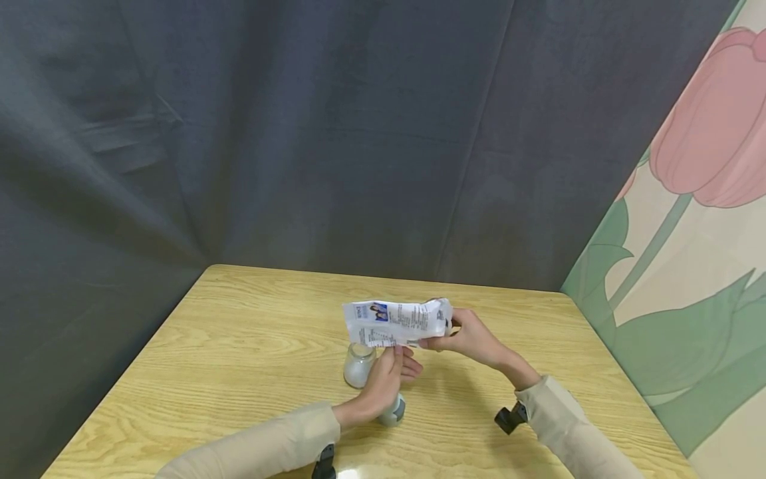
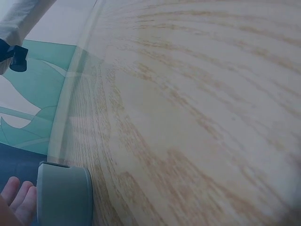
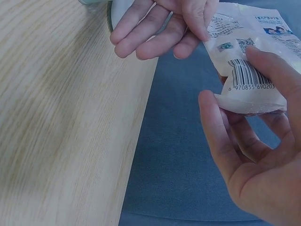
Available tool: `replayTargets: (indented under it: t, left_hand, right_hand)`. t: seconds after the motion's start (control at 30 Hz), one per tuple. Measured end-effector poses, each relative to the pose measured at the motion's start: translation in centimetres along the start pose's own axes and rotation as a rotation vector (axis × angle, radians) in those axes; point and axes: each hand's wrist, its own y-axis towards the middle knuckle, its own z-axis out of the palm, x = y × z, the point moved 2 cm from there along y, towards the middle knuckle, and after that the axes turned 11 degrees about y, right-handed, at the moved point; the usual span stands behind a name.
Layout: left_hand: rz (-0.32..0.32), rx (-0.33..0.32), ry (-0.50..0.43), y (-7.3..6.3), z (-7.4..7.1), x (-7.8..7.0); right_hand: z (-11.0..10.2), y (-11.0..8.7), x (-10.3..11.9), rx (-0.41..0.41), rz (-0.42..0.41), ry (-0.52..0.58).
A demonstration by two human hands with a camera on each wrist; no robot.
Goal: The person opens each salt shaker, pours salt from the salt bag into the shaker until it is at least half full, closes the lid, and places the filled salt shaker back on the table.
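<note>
A white printed plastic packet is held above the table by my right hand. The thumb lies on its barcode face and the fingers are behind its end in the right wrist view. My left hand is palm up below the packet, fingers extended, with the thumb tip right at the packet's lower edge. Just left of that hand stands an uncapped glass jar with white contents. A squat grey-green round piece sits on the table by the left wrist, partly hidden by it in the head view.
Beneath everything is a light wood-grain table. A dark curtain hangs behind its far edge, and a wall with a painted tulip borders the right side. Black wrist cameras are strapped to both sleeves.
</note>
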Motion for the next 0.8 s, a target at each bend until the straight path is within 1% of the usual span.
replayTargets:
  t: [0.37, 0.63, 0.8]
  left_hand:
    - [-0.002, -0.003, -0.048, -0.08, -0.01, -0.06]
    - [0.006, -0.006, -0.012, 0.07, -0.07, -0.01]
    - [0.017, -0.010, -0.003, 0.09, -0.12, 0.00]
  right_hand:
    - [-0.07, 0.08, 0.12, 0.005, -0.003, 0.001]
    - [-0.05, 0.20, 0.09, 0.010, 0.007, 0.027]
    - [-0.01, 0.30, 0.08, 0.007, 0.009, 0.021]
